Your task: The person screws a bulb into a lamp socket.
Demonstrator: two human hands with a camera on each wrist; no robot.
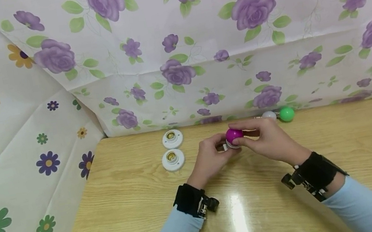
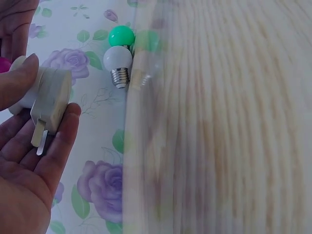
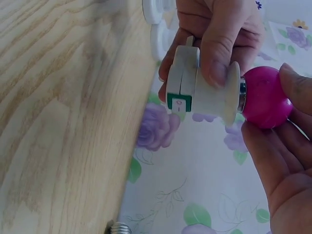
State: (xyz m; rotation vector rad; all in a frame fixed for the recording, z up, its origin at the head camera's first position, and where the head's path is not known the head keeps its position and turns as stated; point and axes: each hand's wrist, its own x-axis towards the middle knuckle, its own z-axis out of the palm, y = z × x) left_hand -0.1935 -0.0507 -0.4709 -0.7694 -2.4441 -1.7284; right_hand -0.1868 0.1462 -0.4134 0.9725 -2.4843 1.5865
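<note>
My left hand (image 1: pixel 211 155) grips a white plug-in lamp socket (image 2: pixel 51 90) with two flat metal prongs and a green-edged switch (image 3: pixel 179 103). The thumb presses on the socket's body and the fingers lie behind it. With thumb and fingertips, my right hand (image 1: pixel 267 137) pinches a magenta round bulb (image 3: pixel 267 97). That bulb sits at the socket's mouth, and a narrow band of its metal base (image 3: pixel 242 94) shows between the globe and the white rim. Both hands are together over the middle of the wooden table.
Two white round lamp holders (image 1: pixel 172 138) with brass-coloured insides stand to the left at the table's back. A white bulb (image 2: pixel 117 59) and a green bulb (image 1: pixel 286 114) lie at the back right. Flowered sheeting (image 1: pixel 181 88) rises behind the wooden table (image 1: pixel 131 207).
</note>
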